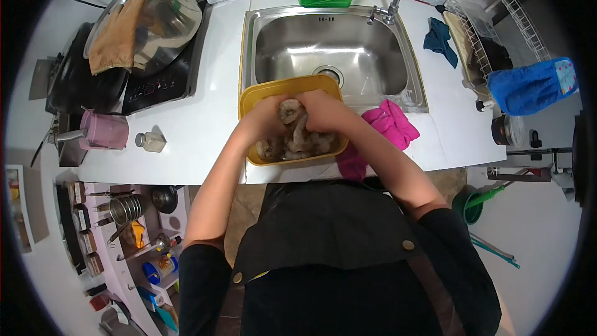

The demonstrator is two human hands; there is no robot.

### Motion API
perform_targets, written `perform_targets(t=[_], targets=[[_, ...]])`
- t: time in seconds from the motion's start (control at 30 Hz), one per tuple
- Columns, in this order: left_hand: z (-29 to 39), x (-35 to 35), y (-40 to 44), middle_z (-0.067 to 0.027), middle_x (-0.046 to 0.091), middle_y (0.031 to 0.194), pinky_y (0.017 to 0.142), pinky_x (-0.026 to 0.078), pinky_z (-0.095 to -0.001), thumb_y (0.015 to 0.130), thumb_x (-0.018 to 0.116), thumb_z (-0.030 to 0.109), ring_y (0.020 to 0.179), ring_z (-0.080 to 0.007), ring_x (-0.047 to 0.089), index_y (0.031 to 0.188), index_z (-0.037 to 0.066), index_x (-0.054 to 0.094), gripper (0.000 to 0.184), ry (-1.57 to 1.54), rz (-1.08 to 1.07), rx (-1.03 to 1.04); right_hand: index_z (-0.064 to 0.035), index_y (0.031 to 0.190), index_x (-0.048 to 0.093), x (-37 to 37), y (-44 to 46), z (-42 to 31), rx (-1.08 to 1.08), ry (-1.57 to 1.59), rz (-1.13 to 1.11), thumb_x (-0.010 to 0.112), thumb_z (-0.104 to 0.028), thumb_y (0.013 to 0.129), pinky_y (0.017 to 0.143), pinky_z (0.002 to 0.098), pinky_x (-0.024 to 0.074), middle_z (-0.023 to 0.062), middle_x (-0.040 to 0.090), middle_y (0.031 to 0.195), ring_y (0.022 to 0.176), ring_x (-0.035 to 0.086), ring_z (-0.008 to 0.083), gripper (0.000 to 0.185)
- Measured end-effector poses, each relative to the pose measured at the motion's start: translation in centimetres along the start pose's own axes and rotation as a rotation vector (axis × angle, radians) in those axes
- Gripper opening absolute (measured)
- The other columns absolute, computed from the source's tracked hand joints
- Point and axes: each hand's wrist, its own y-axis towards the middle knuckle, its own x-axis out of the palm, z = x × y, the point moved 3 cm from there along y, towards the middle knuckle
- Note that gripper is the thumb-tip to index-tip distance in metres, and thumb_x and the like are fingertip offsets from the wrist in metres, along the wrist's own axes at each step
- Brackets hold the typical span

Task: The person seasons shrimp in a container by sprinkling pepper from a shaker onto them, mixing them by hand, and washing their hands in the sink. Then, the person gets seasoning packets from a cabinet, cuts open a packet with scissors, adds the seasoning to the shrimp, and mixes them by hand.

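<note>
The sink (273, 43) was brushed-looking stainless steel with bright reflections, and the faucet (394, 11) was shinier, mirror-like metal. The mustard tub (245, 102) looked like smooth plastic; the shrimp (300, 142) in it had a wet sheen. The countertop (217, 43) was smooth, white and lightly glossy. The cooktop (163, 90) showed a glossy black surface. The pink cloth (393, 123) and blue towel (522, 89) were soft, matt fabric, and the pitcher (111, 130) was translucent pink plastic.

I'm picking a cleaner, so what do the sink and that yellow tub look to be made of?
Sink: likely brushed stainless steel, given its grey sheen and streaky highlights. Yellow tub: probably smooth plastic, judging by its uniform colour and rounded, moulded-looking rim.
</note>
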Motion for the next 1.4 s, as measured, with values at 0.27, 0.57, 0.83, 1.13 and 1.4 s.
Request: perform_targets(t=[0.27,0.57,0.83,1.13,1.4], targets=[[4.9,-5.0,-5.6,-0.0154,0.065,0.098,0.08,0.048,-0.0324,0.065,0.068,-0.001,0.089,-0.0238,0.063,0.107,0.002,0.061,0.042,-0.085,0.112,0.115,0.0022,0.104,0.061,-3.4,-4.4,-3.9,-0.283,-0.028,0.219,0.066,-0.005,0.061,0.081,0.038,0.0471,0.0232,0.062,0.09,0.09,0.059,0.0373,0.044],[1.7,-1.8,-4.9,-0.0139,0.064,0.101,0.078,0.049,-0.0288,0.072,0.064,-0.003,0.088,-0.0183,0.063,0.102,0.001,0.066,0.031,-0.027,0.158,-0.024,0.0036,0.114,0.055,-9.6,0.7,8.1,-0.106,1.123,0.447,0.058,-0.007,0.082,0.07,0.0325,0.0574,0.0146,0.063,0.096,0.078,0.066,0.0221,0.033],[-1.1,0.1,-8.0,-0.0326,0.04,0.131,0.101,0.038,-0.0405,0.072,0.048,-0.009,0.119,-0.0444,0.043,0.123,-0.002,0.05,0.051,0.093,0.592,-0.255,-0.0042,0.119,0.042,-13.8,7.5,26.1,0.343,1.539,0.868,0.061,-0.025,0.08,0.074,0.0493,0.0544,0.0145,0.028,0.128,0.103,0.044,0.0358,0.048],[-5.5,-5.4,-14.8,-0.0266,0.056,0.113,0.09,0.044,-0.0407,0.075,0.051,-0.004,0.105,-0.0379,0.056,0.113,-0.005,0.057,0.039,0.115,0.71,-0.661,-0.0135,0.111,0.048,-13.9,11.5,29.4,0.313,1.548,0.724,0.063,-0.03,0.079,0.078,0.0517,0.0507,0.0082,0.038,0.118,0.101,0.041,0.0331,0.039],[3.6,-6.0,-0.3,-0.0186,0.06,0.109,0.09,0.045,-0.0355,0.079,0.051,0.003,0.099,-0.031,0.058,0.108,0.003,0.063,0.031,-0.006,0.637,0.025,-0.0028,0.1,0.059,-17.4,6.5,21.8,0.083,1.671,0.437,0.054,-0.034,0.087,0.064,0.0341,0.0521,0.0059,0.061,0.082,0.071,0.058,0.0203,0.035]])
